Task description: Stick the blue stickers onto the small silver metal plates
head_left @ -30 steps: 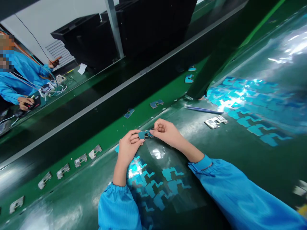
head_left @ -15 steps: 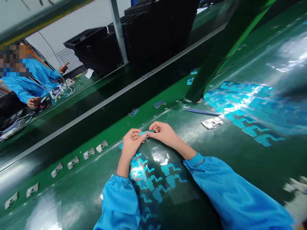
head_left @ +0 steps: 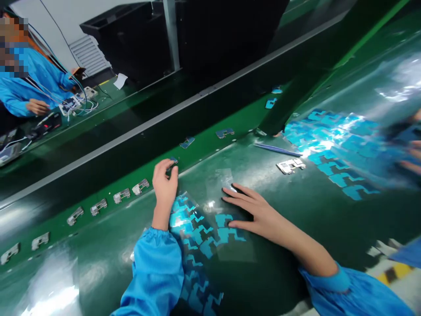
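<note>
Left hand [head_left: 164, 188] | fingertips closed at small blue circuit board [head_left: 172, 163], maybe pinched | beside green conveyor belt [head_left: 204, 162] | right hand [head_left: 255, 215] fingers spread, flat on clear plastic film sheet [head_left: 235, 250]

We hold our left hand [head_left: 165, 191] up from the wrist, and its fingers [head_left: 167, 169] are bending close together at the top. Our right hand [head_left: 259, 215] is lying low with the palm to down, and its fingers [head_left: 238, 197] are spread wide and pointing to our left side.
</note>
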`<state>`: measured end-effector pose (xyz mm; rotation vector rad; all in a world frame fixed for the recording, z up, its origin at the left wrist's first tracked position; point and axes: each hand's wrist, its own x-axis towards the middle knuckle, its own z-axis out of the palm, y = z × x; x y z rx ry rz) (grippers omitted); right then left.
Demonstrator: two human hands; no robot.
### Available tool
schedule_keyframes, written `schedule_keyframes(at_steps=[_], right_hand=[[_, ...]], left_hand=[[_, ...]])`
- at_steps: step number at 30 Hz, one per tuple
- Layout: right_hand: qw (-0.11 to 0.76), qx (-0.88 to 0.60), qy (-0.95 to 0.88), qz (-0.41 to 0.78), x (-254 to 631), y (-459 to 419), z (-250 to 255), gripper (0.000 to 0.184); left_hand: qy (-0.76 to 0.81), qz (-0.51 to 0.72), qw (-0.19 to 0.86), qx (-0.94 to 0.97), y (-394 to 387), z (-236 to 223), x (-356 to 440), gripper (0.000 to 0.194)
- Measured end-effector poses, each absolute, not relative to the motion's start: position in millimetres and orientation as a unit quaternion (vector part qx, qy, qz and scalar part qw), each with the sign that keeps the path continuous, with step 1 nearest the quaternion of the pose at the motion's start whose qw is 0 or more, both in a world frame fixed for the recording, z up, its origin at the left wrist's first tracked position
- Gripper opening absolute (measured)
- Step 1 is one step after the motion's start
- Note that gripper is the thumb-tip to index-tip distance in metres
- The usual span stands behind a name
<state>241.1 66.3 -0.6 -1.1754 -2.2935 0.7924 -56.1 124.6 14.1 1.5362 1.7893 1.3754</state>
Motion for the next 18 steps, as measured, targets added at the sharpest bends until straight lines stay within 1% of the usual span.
schedule_keyframes(at_steps=[2,3,5,6,7,8,10,12,16,18], right_hand=[[0.256,-0.466,-0.806,0.262,237.3,69.6,-5.8,0.044],[0.276,-0.483,-0.791,0.257,233.4,74.7,-6.4,0.041],[0.307,-0.503,-0.761,0.271,223.8,88.4,-5.5,0.039],[0.318,-0.504,-0.748,0.291,218.6,95.8,-4.7,0.038],[0.327,-0.504,-0.735,0.313,213.6,102.8,-3.9,0.037],[0.335,-0.503,-0.724,0.332,209.1,108.9,-3.2,0.034],[0.353,-0.496,-0.715,0.345,202.2,117.6,-1.7,0.029],[0.380,-0.479,-0.721,0.326,198.9,121.2,0.1,0.027],[0.438,-0.448,-0.729,0.276,202.7,119.0,6.5,0.014],[0.447,-0.460,-0.721,0.264,208.0,117.4,11.0,0.011]], left_hand=[[0.558,0.476,0.344,0.587,121.1,19.6,-40.2,0.019],[0.514,0.457,0.407,0.601,119.2,22.8,-32.8,0.021],[0.455,0.410,0.482,0.627,115.4,28.1,-21.1,0.033],[0.441,0.392,0.496,0.637,113.9,29.5,-17.0,0.038],[0.439,0.381,0.503,0.640,112.8,30.0,-14.0,0.038],[0.445,0.377,0.507,0.635,112.3,29.4,-11.9,0.035],[0.473,0.377,0.508,0.613,112.6,26.3,-9.4,0.021],[0.508,0.379,0.499,0.591,113.7,23.0,-8.1,0.018],[0.527,0.372,0.497,0.580,114.2,22.0,-4.9,0.026],[0.532,0.380,0.497,0.571,113.5,23.2,-2.1,0.026]])
